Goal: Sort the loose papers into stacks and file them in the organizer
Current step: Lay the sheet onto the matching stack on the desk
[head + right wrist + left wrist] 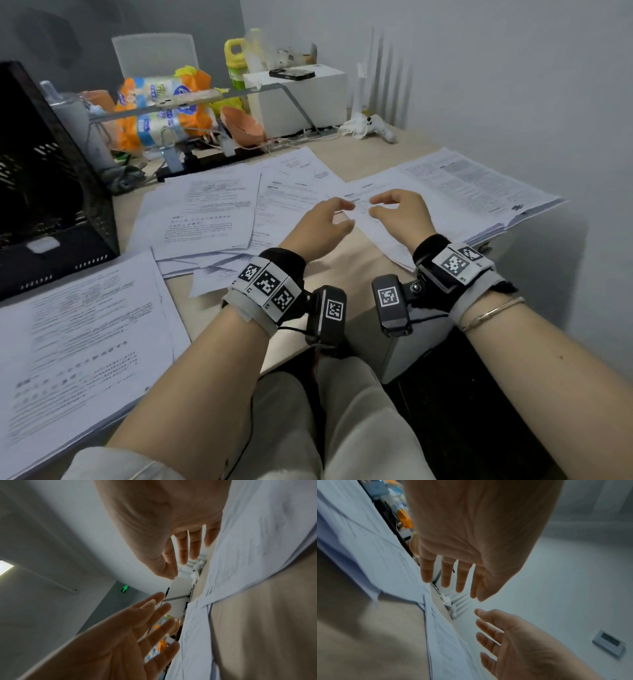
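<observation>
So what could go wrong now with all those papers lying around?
The printed white sheets overlap in a messy fan, so the open left hand and right hand might gather mixed pages. The thick stack pokes past the beige desk's edge and could slide off.

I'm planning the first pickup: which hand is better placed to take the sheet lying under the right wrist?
Probably the right hand. It hovers open directly over that sheet, fingers straight. The left hand, also empty, sits nearer the middle papers.
</observation>
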Action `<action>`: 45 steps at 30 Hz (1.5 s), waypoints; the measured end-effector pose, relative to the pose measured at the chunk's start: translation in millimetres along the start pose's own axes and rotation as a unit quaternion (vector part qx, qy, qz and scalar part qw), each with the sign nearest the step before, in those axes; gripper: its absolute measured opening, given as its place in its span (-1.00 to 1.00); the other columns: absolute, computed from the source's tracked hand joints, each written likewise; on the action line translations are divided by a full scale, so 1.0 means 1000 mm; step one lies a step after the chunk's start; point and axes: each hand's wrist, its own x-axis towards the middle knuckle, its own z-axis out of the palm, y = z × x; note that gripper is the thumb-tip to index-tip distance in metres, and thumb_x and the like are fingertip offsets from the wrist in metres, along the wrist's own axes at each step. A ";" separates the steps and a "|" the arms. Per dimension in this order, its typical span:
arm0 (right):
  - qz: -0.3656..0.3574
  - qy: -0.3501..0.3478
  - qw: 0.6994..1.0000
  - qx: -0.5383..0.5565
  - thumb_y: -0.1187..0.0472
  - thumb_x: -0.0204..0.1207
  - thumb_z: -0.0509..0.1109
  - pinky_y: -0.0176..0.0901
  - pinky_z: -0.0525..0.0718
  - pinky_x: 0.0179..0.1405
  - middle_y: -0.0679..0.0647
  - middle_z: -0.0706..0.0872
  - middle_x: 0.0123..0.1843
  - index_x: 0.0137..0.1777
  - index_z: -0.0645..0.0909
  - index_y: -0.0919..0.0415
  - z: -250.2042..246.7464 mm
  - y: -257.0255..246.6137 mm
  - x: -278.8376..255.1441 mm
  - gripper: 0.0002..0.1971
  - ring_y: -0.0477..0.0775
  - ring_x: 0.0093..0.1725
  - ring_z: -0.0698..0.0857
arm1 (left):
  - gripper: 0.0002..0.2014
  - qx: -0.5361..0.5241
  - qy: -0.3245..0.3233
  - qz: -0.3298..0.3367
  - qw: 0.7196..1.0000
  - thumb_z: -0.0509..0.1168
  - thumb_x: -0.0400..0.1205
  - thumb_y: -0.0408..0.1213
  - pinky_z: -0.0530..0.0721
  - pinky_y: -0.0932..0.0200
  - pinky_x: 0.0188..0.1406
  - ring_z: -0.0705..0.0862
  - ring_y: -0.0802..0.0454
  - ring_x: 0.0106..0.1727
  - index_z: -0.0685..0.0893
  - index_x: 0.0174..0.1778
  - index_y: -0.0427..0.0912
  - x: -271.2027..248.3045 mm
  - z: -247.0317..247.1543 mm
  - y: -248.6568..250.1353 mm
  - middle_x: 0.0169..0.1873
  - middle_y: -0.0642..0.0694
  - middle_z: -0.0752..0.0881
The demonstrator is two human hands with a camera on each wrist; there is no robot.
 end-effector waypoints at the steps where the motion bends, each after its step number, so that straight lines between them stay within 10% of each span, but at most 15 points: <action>1: -0.006 -0.013 1.000 0.006 0.30 0.43 0.41 -0.28 0.47 0.16 0.04 0.70 0.21 0.00 0.73 0.15 0.010 -0.007 -0.001 -0.83 -0.04 0.24 0.61 | -0.65 -0.002 0.014 -0.001 1.000 0.20 0.68 -0.23 0.35 0.26 0.31 0.42 0.08 0.46 0.50 0.40 -0.08 -0.004 -0.008 -0.004 0.44 0.02 0.50; 23: -0.040 -0.290 0.948 -0.125 0.33 0.44 0.47 -0.26 0.45 0.12 0.17 0.64 0.29 0.25 0.64 0.23 0.161 -0.077 -0.022 -0.65 0.10 0.27 0.61 | -0.64 -0.019 0.160 -0.183 0.970 0.21 0.65 -0.31 0.48 0.16 0.32 0.54 0.06 0.35 0.50 0.38 -0.14 -0.099 -0.122 -0.113 0.33 -0.05 0.58; 28: -0.012 -0.310 0.934 -0.180 0.30 0.45 0.47 -0.16 0.47 0.22 0.18 0.53 0.44 0.41 0.51 0.32 0.177 -0.085 -0.024 -0.49 0.18 0.39 0.53 | -0.62 -0.027 0.142 -0.256 0.956 0.20 0.63 -0.37 0.46 0.21 0.08 0.56 0.02 0.18 0.49 0.39 -0.18 -0.116 -0.129 -0.129 0.32 -0.13 0.57; 36: 0.011 -0.306 0.938 -0.164 0.35 0.49 0.34 -0.28 0.35 -0.39 0.38 0.69 0.18 0.25 0.59 0.53 0.194 -0.097 -0.027 -0.64 0.03 -0.20 0.44 | -0.63 -0.042 0.132 -0.295 0.945 0.17 0.60 -0.37 0.47 0.25 -0.33 0.54 0.01 -0.13 0.51 0.36 -0.17 -0.122 -0.133 -0.137 0.22 -0.14 0.60; 45: 0.042 -0.263 0.963 -0.043 0.41 0.46 0.39 -0.21 0.48 -0.42 0.29 0.60 -0.20 0.11 0.60 0.66 0.173 -0.094 -0.018 -0.70 0.06 -0.35 0.54 | -0.62 -0.021 0.127 -0.300 0.945 0.15 0.61 -0.39 0.57 -0.04 0.20 0.59 -0.24 0.29 0.49 0.37 -0.20 -0.118 -0.132 -0.131 0.27 -0.17 0.59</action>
